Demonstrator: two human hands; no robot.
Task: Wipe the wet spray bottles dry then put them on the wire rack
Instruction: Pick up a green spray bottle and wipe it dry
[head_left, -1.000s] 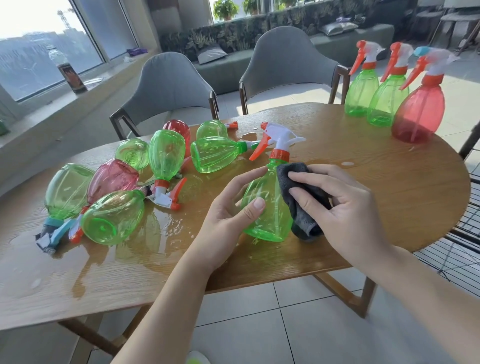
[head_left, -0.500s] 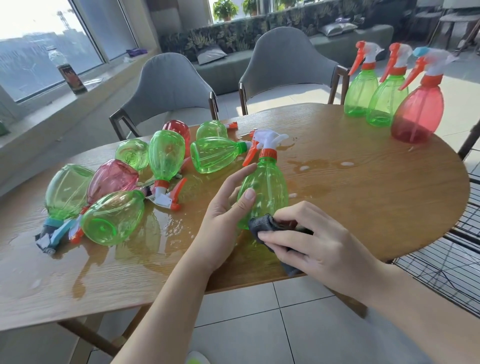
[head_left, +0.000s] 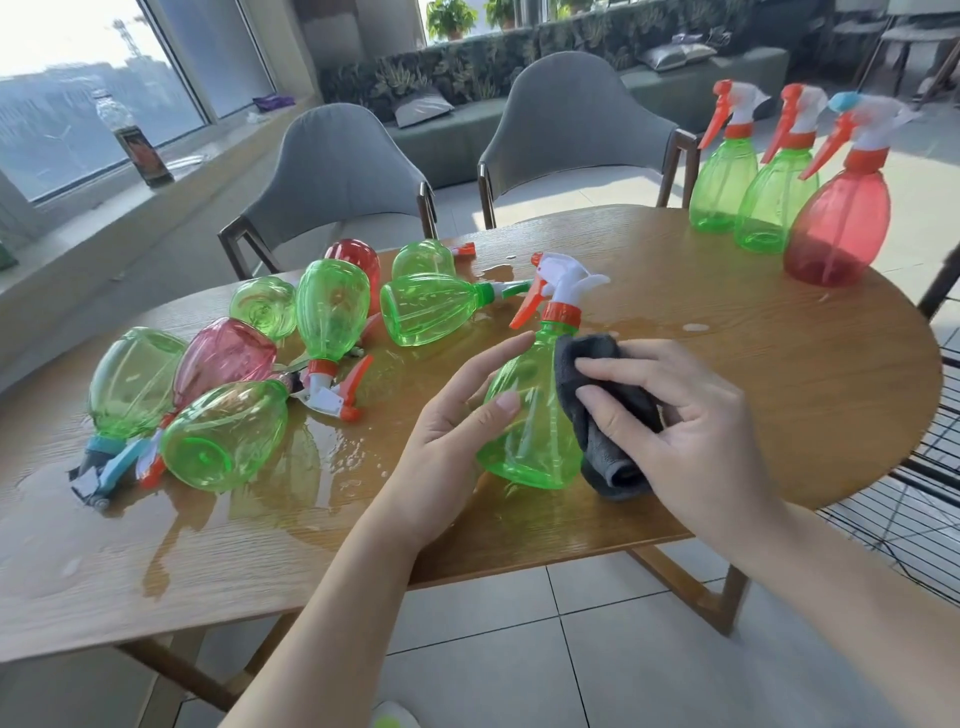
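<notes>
I see the green spray bottle (head_left: 530, 415) standing upright near the front edge of the wet bench (head_left: 779, 374). My left hand (head_left: 452, 431) steadies its left side, fingers curled loosely round it. My right hand (head_left: 691, 421) presses a dark grey cloth (head_left: 602, 410) against the bottle's right side, fingers gripping the cloth. To the left lies a heap of wet bottles (head_left: 234, 374); three upright bottles (head_left: 779, 192) stand at the far right. The wire rack (head_left: 914, 493) sits beyond the bench's right edge.
</notes>
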